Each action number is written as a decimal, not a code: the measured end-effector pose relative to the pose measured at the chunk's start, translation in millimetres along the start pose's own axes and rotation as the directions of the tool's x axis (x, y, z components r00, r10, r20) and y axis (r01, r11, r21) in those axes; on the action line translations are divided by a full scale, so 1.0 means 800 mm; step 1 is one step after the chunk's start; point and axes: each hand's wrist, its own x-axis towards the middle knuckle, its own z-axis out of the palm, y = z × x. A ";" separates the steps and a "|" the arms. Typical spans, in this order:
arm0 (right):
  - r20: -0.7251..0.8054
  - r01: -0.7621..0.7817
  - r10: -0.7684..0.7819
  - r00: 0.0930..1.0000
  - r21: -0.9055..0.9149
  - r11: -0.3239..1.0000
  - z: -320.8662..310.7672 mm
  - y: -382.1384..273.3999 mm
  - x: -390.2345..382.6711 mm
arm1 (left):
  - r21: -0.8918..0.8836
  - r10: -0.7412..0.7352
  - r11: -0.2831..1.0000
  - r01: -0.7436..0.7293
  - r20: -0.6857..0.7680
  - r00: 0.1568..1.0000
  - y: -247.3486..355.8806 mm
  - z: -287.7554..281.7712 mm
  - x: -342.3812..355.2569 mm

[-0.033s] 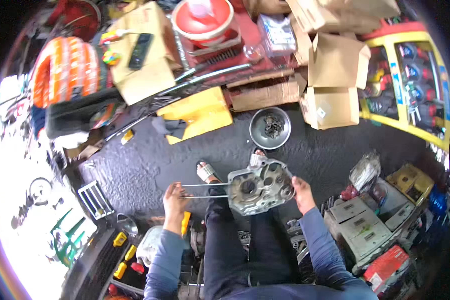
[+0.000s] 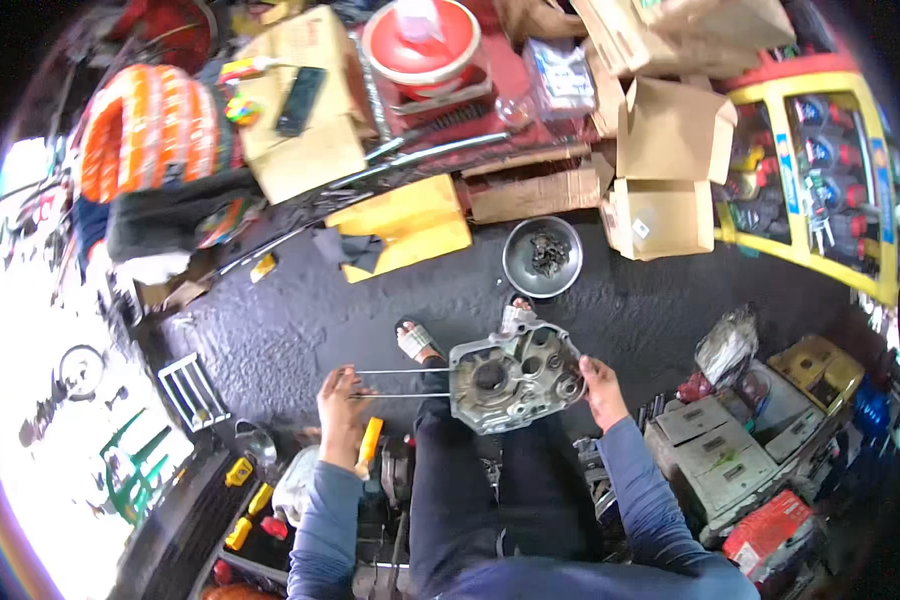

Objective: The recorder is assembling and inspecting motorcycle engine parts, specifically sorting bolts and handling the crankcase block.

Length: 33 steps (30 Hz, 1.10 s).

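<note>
A grey metal engine crankcase half [image 2: 516, 378], with round bearing openings and a cast rim, is held level in the air above my thighs. Two long thin stud bolts [image 2: 400, 395] stick out from its left side. My left hand [image 2: 341, 415] is closed around the far ends of these studs. At the right edge of the case, my right hand [image 2: 603, 393] grips the rim with thumb and fingers. Just beyond the case, on the dark floor, stands a metal bowl [image 2: 517, 262] holding small dark metal parts [image 2: 548, 254].
Beyond the floor, a red bench carries a red bucket [image 2: 422, 45] and a phone [image 2: 301, 100]. Yellow card [image 2: 410, 228] and an open cardboard box [image 2: 665, 212] lie before it. A yellow bottle rack [image 2: 790, 160] stands right. Grey cases [image 2: 715, 440] and tools [image 2: 238, 535] flank me.
Both hands and the crankcase half have shifted very slightly left, while the background has shifted a little right at the upper left. Both grips look the same.
</note>
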 end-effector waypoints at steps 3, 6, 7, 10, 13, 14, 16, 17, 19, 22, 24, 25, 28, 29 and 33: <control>0.253 0.089 -0.066 0.965 -0.078 0.993 0.065 -0.085 -0.107 | -0.300 -0.099 0.953 0.050 -0.151 0.983 0.112 -0.118 -0.111; 0.512 0.360 -0.225 0.829 -0.182 0.915 0.141 -0.171 -0.208 | -0.526 0.003 0.837 -0.147 -0.264 0.964 0.151 -0.228 -0.205; 0.575 0.366 -0.198 0.794 -0.192 0.911 0.167 -0.189 -0.240 | -0.666 0.024 0.710 -0.230 -0.303 0.953 0.157 -0.260 -0.226; 0.747 0.696 -0.368 0.554 -0.173 0.697 0.247 -0.203 -0.295 | -0.856 -0.077 0.377 -0.355 -0.411 0.909 0.120 -0.356 -0.259; 0.859 0.890 -0.407 0.310 -0.112 0.442 0.342 -0.224 -0.385 | -0.862 -0.117 0.184 -0.471 -0.495 0.861 0.078 -0.437 -0.294; 0.895 0.984 -0.437 0.090 -0.012 0.178 0.371 -0.227 -0.400 | -0.839 -0.088 0.119 -0.531 -0.541 0.836 0.060 -0.465 -0.301; 0.882 0.954 -0.385 -0.273 0.197 -0.226 0.429 -0.233 -0.436 | -0.794 -0.112 0.023 -0.607 -0.605 0.788 0.030 -0.510 -0.315; 0.886 0.941 -0.341 -0.313 0.242 -0.234 0.457 -0.234 -0.450 | -0.772 -0.159 -0.004 -0.635 -0.626 0.763 0.018 -0.534 -0.321; 0.823 0.807 -0.189 -0.536 0.434 -0.401 0.513 -0.234 -0.476 | -0.751 -0.059 -0.051 -0.659 -0.656 0.752 -0.011 -0.587 -0.335; 0.757 0.724 -0.110 -0.644 0.558 -0.405 0.599 -0.225 -0.524 | -0.655 0.070 -0.269 -0.706 -0.745 0.664 -0.024 -0.652 -0.370; 0.687 0.648 -0.067 -0.724 0.642 -0.411 0.657 -0.225 -0.536 | -0.598 0.043 -0.314 -0.737 -0.784 0.619 -0.020 -0.686 -0.385; 0.683 0.642 -0.049 -0.729 0.656 -0.397 0.686 -0.224 -0.543 | -0.574 0.103 -0.347 -0.741 -0.809 0.579 -0.023 -0.710 -0.387; 0.613 0.564 -0.038 -0.789 0.698 -0.442 0.778 -0.223 -0.555 | -0.495 0.156 -0.419 -0.761 -0.865 0.477 -0.016 -0.775 -0.387; 0.604 0.557 -0.031 -0.797 0.713 -0.425 0.815 -0.221 -0.559 | -0.477 0.139 -0.417 -0.774 -0.875 0.464 -0.010 -0.798 -0.387; 0.592 0.587 -0.076 -0.802 0.759 -0.283 0.969 -0.218 -0.571 | -0.382 0.130 -0.380 -0.843 -0.924 0.360 0.026 -0.884 -0.381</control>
